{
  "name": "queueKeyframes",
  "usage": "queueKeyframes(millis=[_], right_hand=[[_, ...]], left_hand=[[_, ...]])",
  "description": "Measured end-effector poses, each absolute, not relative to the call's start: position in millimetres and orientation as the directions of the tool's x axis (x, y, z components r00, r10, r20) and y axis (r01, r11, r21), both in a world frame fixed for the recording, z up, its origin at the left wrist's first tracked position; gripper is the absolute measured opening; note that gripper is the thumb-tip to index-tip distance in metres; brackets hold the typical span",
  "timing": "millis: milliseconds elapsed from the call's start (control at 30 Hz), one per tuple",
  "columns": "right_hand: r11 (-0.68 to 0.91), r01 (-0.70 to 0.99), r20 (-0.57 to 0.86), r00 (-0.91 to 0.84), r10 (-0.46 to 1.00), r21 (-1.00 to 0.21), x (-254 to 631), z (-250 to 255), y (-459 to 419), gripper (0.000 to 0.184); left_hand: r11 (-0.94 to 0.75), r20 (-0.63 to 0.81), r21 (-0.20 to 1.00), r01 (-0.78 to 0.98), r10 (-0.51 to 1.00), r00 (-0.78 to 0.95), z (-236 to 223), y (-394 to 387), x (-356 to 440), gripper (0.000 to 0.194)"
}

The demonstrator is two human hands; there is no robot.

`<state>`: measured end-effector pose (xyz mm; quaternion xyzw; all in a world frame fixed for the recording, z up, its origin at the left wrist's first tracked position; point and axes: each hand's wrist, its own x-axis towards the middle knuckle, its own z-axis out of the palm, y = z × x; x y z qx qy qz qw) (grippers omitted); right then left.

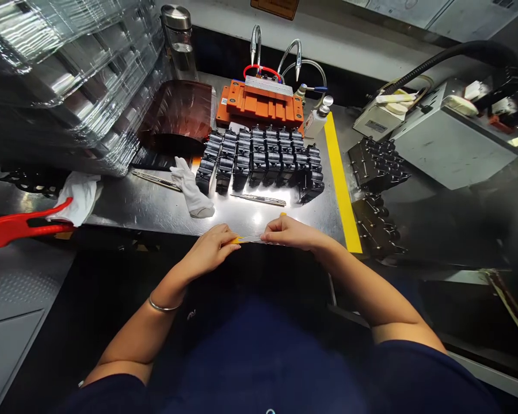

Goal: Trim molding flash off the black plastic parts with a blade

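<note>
My left hand (pixel 213 247) is just off the front edge of the steel bench, thumb and forefinger pinched together. A small yellow-orange piece (pixel 237 240) shows at its fingertips; whether it is held or worn on a finger I cannot tell. From there a thin clear strip (pixel 252 238) stretches across to my right hand (pixel 287 231), whose thumb and fingers are closed on its other end. Another yellow-orange bit (pixel 283 214) sticks up by the right fingers. Beyond both hands stand several rows of black ribbed parts (pixel 259 158), with metal tweezers (pixel 259 199) lying before them.
A white glove (pixel 193 190) lies left of the black parts, near more tweezers (pixel 155 179). Behind stand an orange fixture (pixel 263 103) and a white pump bottle (pixel 317 121). Stacked clear trays (pixel 82 75) rise at left, beside red-handled pliers (pixel 21 224). Yellow tape (pixel 343 190) runs along the right.
</note>
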<state>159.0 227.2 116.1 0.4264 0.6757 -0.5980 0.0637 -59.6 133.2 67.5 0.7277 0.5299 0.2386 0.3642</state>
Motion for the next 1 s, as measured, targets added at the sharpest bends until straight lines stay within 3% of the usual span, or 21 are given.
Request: queueKeyframes(millis=[400, 567, 733, 867, 1000], right_hand=[[0.358, 0.691, -0.496, -0.71, 0.499, -0.628, 155.8, 127.7, 223.1, 0.026], [0.632, 0.666, -0.416, -0.744, 0.523, -0.397, 153.2, 135.1, 215.1, 0.023], [0.77, 0.599, -0.478, -0.754, 0.45, -0.219, 147.1, 144.3, 211.5, 0.022], [0.797, 0.553, -0.533, -0.763, 0.365, -0.245, 142.0, 149.6, 218.8, 0.021], [0.715, 0.591, -0.541, -0.765, 0.35, -0.373, 139.3, 150.1, 232.0, 0.017]], left_hand=[[-0.194, -0.043, 0.767, 0.611, 0.935, 0.351, 66.0, 131.3, -58.3, 0.018], [-0.201, -0.078, 0.752, 0.628, 0.919, 0.388, 68.1, 132.2, -57.9, 0.017], [-0.219, -0.107, 0.705, 0.674, 0.907, 0.406, 72.2, 131.7, -55.3, 0.017], [-0.243, -0.099, 0.699, 0.672, 0.898, 0.428, 72.1, 131.3, -55.3, 0.017], [-0.237, -0.049, 0.721, 0.651, 0.92, 0.389, 67.9, 132.6, -55.9, 0.016]])
